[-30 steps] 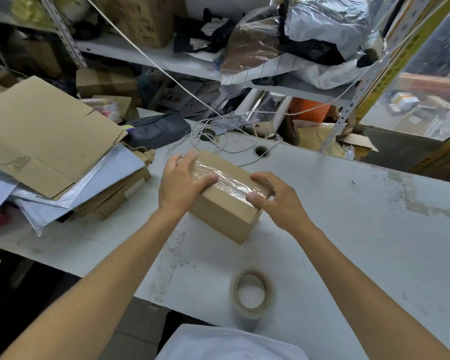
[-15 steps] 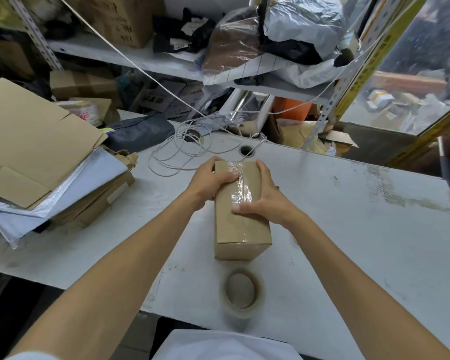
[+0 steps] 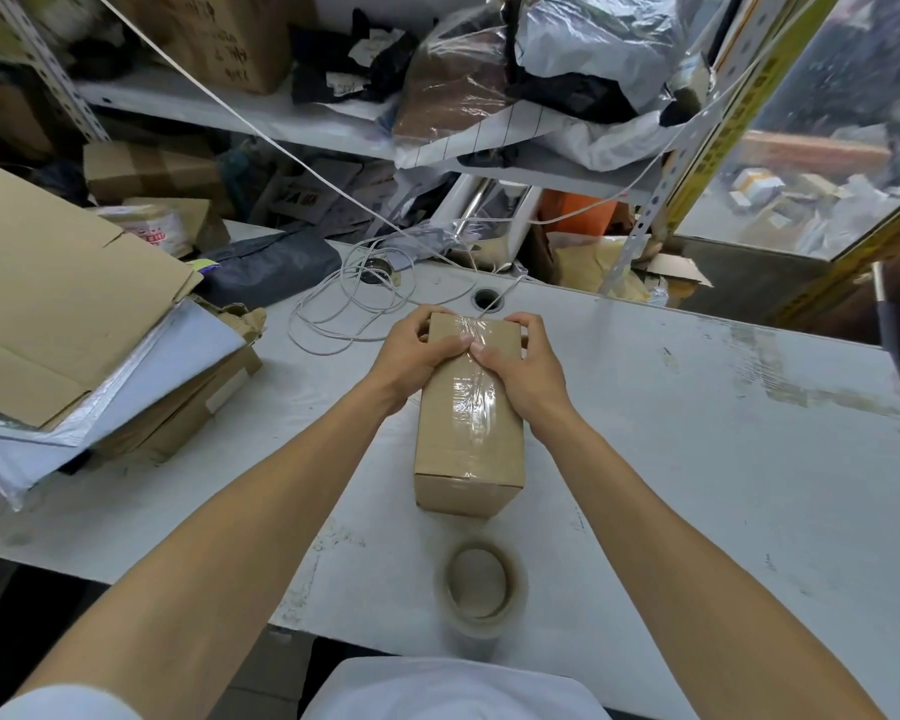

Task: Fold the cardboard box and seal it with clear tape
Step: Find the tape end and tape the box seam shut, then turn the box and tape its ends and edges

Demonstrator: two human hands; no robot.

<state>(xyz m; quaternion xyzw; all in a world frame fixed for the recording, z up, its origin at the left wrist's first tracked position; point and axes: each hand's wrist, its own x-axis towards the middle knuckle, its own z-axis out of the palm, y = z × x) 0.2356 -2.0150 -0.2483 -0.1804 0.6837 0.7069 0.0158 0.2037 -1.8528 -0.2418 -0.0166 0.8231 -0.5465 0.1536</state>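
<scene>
While both of our arms reach forward over the white tabletop (image 3: 697,459), we see the cardboard box (image 3: 463,444) lying closed at the centre of the view, its long side running from 6 o'clock to 12 o'clock. A wrinkled strip of clear tape (image 3: 471,402) runs lengthwise along its top face and over the far end. Our left hand (image 3: 411,356) grips the far left part of the box, fingers curled over the far top edge and the thumb pressed down on the tape. Our right hand (image 3: 520,366) grips the far right part in the same way, fingers hooked over the far edge and the thumb lying on the tape, its tip just beside the left thumb. Both hands are clenched on the box, which rests flat on the tabletop.

At 6 o'clock from the box, near the tabletop's front edge, a roll of clear tape (image 3: 481,584) lies flat, apart from the box. At 9 o'clock a stack of flattened cardboard sheets (image 3: 58,283) and pale mailing bags (image 3: 141,376) sits on the tabletop. At 11 o'clock a loose coil of white cord (image 3: 344,309) lies near the far edge, and a round hole (image 3: 487,299) in the tabletop shows just beyond the box at 12 o'clock. Behind that, a shelf (image 3: 281,116) holds boxes and plastic-wrapped bundles.
</scene>
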